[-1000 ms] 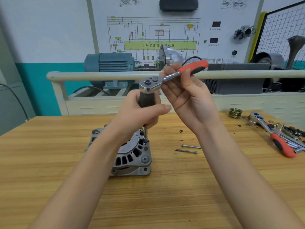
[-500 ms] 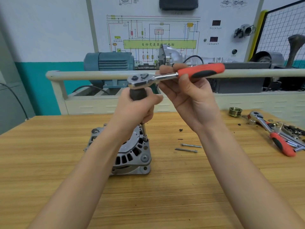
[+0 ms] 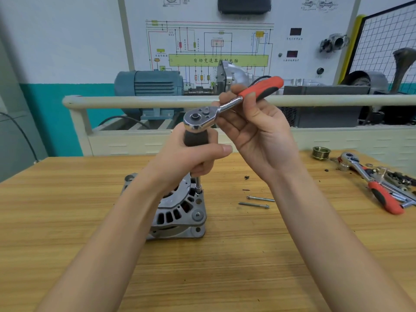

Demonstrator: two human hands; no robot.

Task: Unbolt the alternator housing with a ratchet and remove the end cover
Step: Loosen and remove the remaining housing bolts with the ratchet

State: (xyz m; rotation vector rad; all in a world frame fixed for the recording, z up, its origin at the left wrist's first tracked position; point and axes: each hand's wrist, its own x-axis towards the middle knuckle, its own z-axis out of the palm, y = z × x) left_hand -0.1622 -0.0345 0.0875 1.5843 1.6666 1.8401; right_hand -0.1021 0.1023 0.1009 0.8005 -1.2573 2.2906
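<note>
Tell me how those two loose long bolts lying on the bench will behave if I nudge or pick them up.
The long bolts look like thin round metal rods, so a sideways nudge would probably roll them on the flat wooden bench. They appear stiff and light. Their slim shafts may need a fingertip pinch to lift.

The green bar [image 3: 218, 60] on the wall wiring diagram [image 3: 209, 48] reads "自动变速器控制电脑", partly hidden.

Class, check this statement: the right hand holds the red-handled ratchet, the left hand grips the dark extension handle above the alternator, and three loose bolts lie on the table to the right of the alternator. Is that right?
Not quite. The head view shows two loose bolts, not three, on the table right of the alternator. The rest stands: the right hand holds the red-handled ratchet, and the left hand grips the dark extension handle.
</note>
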